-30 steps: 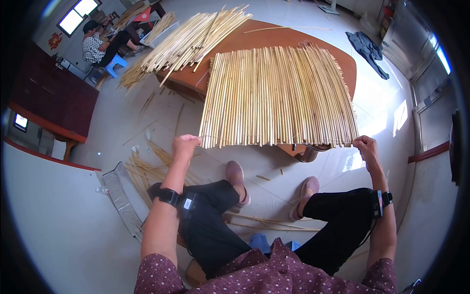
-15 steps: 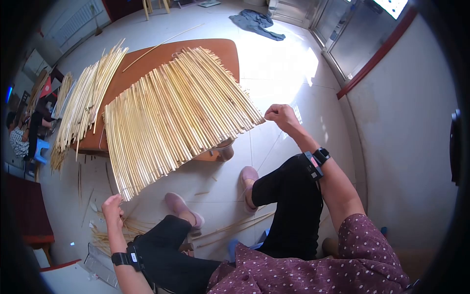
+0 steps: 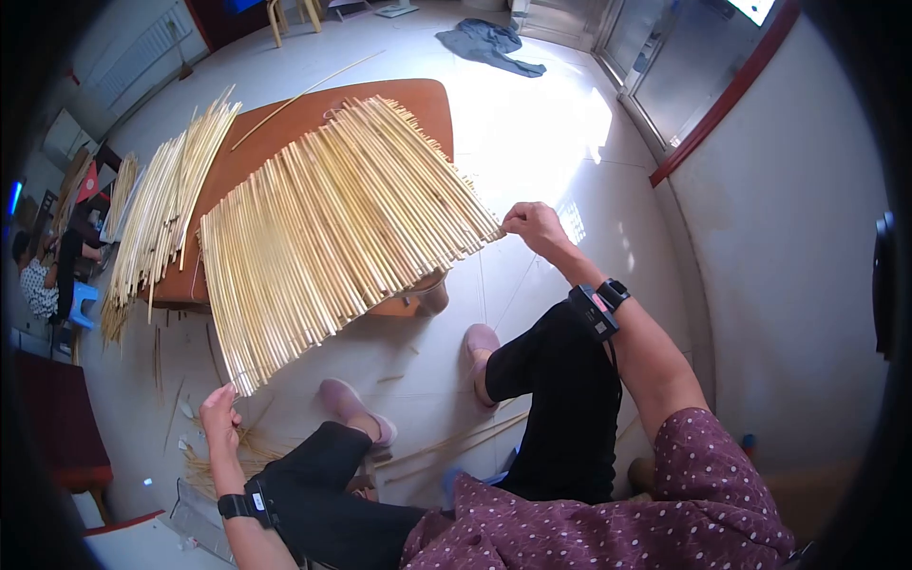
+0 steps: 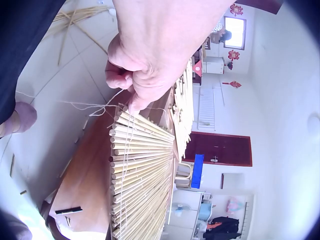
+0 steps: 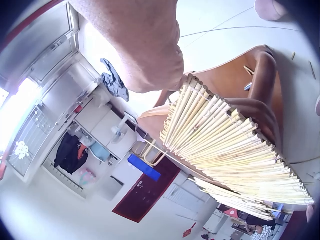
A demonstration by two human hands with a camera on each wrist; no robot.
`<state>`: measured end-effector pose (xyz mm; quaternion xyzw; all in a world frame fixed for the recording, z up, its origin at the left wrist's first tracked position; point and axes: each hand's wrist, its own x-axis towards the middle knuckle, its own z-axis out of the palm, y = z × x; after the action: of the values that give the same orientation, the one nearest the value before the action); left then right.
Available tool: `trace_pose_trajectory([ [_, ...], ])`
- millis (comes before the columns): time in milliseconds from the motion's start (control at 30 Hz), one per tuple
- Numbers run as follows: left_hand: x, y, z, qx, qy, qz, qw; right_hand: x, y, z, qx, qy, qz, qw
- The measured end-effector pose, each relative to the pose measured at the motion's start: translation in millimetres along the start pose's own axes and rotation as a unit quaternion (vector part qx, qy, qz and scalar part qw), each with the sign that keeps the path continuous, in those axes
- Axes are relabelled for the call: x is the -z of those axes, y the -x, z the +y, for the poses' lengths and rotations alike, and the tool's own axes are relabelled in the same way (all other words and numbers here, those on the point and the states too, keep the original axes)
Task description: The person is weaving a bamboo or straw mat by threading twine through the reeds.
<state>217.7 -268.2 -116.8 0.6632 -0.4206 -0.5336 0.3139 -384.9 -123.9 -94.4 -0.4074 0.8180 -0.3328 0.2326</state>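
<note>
One stalk mat stretches between both hands, its far part resting on the table. The left hand pinches the twine at one near corner, and the right hand grips the other. The mat seems light, stiff lengthwise and floppy across, so the corners suit. One loose heap lies beyond the left hand.
</note>
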Motion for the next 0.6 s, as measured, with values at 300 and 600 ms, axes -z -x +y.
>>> trace_pose_trajectory([
  [300, 1.4, 19.3, 7.4, 0.009, 0.069, -0.012, 0.998, -4.3, -17.0, 27.5, 0.028, -0.02, -0.003, 0.999],
  [600, 4.7, 17.1, 1.1, -0.004, 0.084, -0.045, 0.995, -6.4, -18.8, 25.4, 0.034, -0.03, 0.004, 0.999],
])
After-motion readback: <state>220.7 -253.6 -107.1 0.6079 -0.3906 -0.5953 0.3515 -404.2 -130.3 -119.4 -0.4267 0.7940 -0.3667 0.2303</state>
